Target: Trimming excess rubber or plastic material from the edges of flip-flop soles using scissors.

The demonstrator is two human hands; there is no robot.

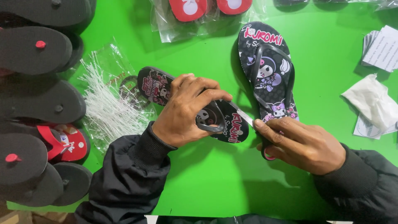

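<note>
Left hand (182, 112) pinning black sandal (232, 124), right hand (300, 143) — scissors (248, 120) closed in grip

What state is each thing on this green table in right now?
Left hand: gripping the tilted flip-flop.
Right hand: holding scissors, blade tip at that flip-flop.
Second flip-flop: flat, strap up, untouched.
Bag of white plastic ties: lying open.
Stacked black flip-flops: soles up.
</note>
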